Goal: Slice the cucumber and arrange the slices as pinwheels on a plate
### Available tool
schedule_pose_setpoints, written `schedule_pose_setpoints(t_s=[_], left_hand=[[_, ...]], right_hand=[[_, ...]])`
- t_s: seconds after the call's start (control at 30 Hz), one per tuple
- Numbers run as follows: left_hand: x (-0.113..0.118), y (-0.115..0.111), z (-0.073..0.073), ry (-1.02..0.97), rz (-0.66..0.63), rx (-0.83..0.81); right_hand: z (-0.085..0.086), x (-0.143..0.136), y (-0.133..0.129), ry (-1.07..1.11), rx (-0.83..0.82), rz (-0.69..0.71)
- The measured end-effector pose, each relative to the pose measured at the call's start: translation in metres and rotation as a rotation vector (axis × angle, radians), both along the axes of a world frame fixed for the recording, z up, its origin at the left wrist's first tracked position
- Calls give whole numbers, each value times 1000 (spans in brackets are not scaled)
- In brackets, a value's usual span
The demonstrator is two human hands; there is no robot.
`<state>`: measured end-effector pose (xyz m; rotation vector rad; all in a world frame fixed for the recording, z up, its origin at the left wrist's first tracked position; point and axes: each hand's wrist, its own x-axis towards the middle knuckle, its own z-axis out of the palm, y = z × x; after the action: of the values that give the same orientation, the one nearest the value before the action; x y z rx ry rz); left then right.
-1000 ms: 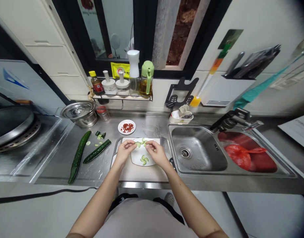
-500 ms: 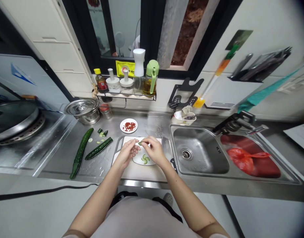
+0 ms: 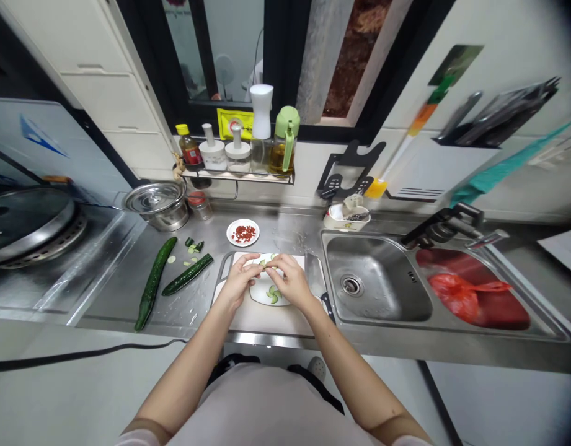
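Between my fingertips, above a white plate (image 3: 258,298), is a small piece of cucumber (image 3: 263,264). My right hand (image 3: 289,279) pinches it, and the thumb and fingers of my left hand (image 3: 240,280) meet it from the other side. Thin green cucumber slices (image 3: 273,294) lie fanned out on the plate, with more green at its far edge partly behind my hands. Under the plate is a cutting board (image 3: 248,321). At the board's right side lies a knife with a black handle (image 3: 328,305).
To the left lie a whole cucumber (image 3: 154,284), a cut length of cucumber (image 3: 187,275) and several small offcuts (image 3: 192,249). A white dish of red bits (image 3: 243,233) stands behind the board. The sink (image 3: 373,285) is at right; a lidded steel pot (image 3: 159,204) stands back left.
My left hand has closed in on the cucumber piece, its fingertips now meeting my right hand's. The view has shifted slightly.
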<state>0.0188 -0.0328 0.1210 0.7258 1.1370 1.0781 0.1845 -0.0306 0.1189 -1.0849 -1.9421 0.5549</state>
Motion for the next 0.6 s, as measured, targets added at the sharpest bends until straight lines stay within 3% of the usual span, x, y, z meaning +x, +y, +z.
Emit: schedule_pose_setpoints(t_s=[0.33,0.47,0.6], left_hand=[[-2,4,-11,145,26,217],[-7,11,-26,160,-3,258],[-15,22,-48,209,-77,229]], right_hand=[[-4,-6,2,-37,-89,7],[-9,-7,8,-98,-149,19],[-26,-8,18,-192,-228,56]])
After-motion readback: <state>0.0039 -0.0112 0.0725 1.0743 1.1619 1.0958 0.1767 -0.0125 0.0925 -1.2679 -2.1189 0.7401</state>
